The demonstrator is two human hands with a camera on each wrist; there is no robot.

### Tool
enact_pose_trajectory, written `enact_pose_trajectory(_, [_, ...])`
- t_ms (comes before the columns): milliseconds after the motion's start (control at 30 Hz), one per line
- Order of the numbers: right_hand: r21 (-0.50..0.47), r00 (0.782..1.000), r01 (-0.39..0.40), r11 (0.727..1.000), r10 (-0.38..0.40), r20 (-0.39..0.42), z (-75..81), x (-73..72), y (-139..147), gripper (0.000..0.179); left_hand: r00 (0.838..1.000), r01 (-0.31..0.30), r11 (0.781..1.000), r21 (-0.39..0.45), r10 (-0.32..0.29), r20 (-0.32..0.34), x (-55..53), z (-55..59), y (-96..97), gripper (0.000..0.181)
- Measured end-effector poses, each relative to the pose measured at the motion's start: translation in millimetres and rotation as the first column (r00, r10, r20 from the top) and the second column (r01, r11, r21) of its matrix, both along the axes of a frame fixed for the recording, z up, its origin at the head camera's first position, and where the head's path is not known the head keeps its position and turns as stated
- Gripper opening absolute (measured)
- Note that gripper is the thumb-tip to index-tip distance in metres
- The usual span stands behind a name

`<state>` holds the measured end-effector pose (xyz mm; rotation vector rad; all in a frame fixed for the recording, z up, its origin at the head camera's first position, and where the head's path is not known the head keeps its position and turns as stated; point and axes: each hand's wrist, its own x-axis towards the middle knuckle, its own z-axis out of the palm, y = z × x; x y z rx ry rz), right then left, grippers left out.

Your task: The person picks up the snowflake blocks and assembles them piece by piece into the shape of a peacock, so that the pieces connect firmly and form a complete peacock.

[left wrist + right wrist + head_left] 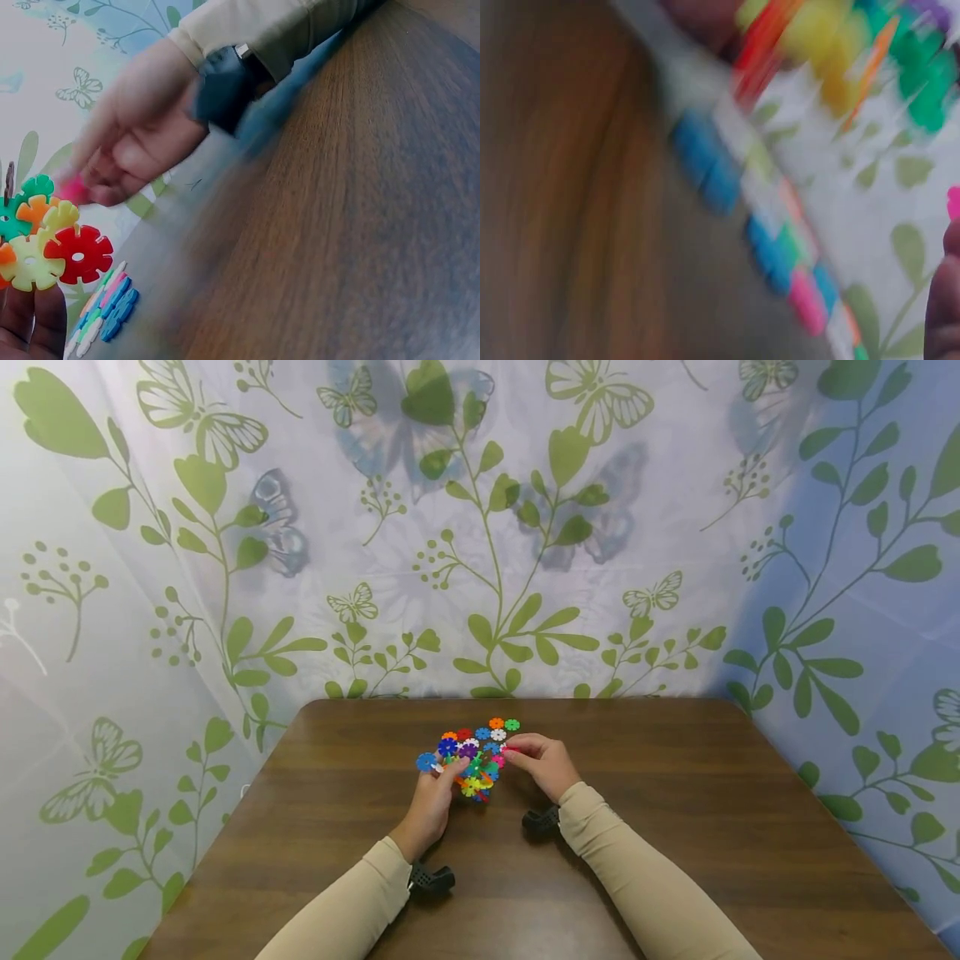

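My left hand (432, 800) grips a cluster of interlocking flower-shaped plastic discs (477, 767) above the table, its thumb on the near left side. Green, yellow, orange, red and purple discs are joined in it at various angles. To the right of the cluster, my right hand (547, 768) pinches a pink disc (73, 190) between thumb and fingertips. In the right wrist view the cluster is blurred at the top, and only fingertips (943, 307) of the right hand show at the edge.
Loose discs in blue (705, 161), white, pink, green and orange lie flat on the brown wooden table (637, 827) beyond the hands. Black wrist-worn devices (432, 881) hang under both sleeves. A curtain (480, 568) printed with leaves and butterflies stands behind the table.
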<state>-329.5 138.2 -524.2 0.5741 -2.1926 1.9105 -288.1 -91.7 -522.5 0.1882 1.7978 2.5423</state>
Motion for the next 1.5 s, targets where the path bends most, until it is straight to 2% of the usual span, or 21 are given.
enact_pose_trajectory(33, [-0.100, 0.998, -0.056, 0.993, 0.057, 0.014, 2.4, 1.6, -2, 0.028, 1.000, 0.002, 1.000, -0.001, -0.002, -0.002, 0.3, 0.3, -0.3, 0.060])
enact_pose_trajectory(100, [-0.252, 0.988, -0.147, 0.957, 0.155, 0.014, 7.6, 5.6, -5, 0.030, 1.000, 0.007, 1.000, 0.001, -0.007, -0.010, 0.4, 0.8, -0.7, 0.058])
enact_pose_trajectory(167, [-0.315, 0.976, -0.208, 0.926, 0.215, -0.010, 12.8, 10.2, -9, 0.030, 1.000, 0.013, 1.000, 0.015, -0.013, -0.017, 0.5, 1.5, -0.9, 0.056])
enact_pose_trajectory(200, [-0.317, 0.973, -0.227, 0.921, 0.231, -0.025, 15.3, 12.5, -11, 0.029, 1.000, 0.015, 1.000, 0.020, -0.015, -0.022, 0.5, 1.9, -0.9, 0.053])
enact_pose_trajectory(267, [-0.274, 0.971, -0.240, 0.931, 0.235, -0.053, 18.8, 16.6, -15, 0.028, 0.999, 0.018, 1.000, 0.024, -0.018, -0.031, 0.6, 2.5, -0.8, 0.049])
enact_pose_trajectory(400, [-0.158, 0.977, -0.210, 0.965, 0.200, -0.080, 21.7, 23.1, -22, 0.024, 0.999, 0.028, 0.999, 0.020, -0.027, -0.041, 1.3, 3.4, -0.7, 0.044])
enact_pose_trajectory(500, [-0.129, 0.982, -0.184, 0.974, 0.176, -0.073, 21.1, 25.9, -26, 0.021, 0.998, 0.038, 0.999, 0.014, -0.038, -0.044, 2.2, 3.5, -0.9, 0.045])
enact_pose_trajectory(800, [-0.173, 0.986, -0.167, 0.971, 0.161, -0.046, 24.0, 29.3, -29, 0.021, 0.994, 0.050, 0.999, 0.009, -0.049, -0.096, 2.1, 2.6, -1.2, 0.042])
enact_pose_trajectory(1133, [-0.155, 0.990, -0.138, 0.978, 0.137, -0.020, 26.1, 31.3, -31, 0.016, 0.993, 0.062, 0.998, 0.020, -0.060, -0.098, 2.1, 1.4, -1.6, 0.040])
enact_pose_trajectory(1333, [-0.158, 0.993, -0.116, 0.981, 0.118, 0.005, 23.6, 32.1, -32, 0.015, 0.989, 0.035, 0.999, -0.026, -0.038, -0.142, 4.2, 1.1, 0.7, 0.036])
enact_pose_trajectory(1500, [-0.161, 0.990, -0.136, 0.978, 0.139, 0.008, 23.8, 34.2, -32, 0.017, 0.984, 0.038, 0.998, -0.048, -0.045, -0.173, 4.6, 0.4, 1.9, 0.046])
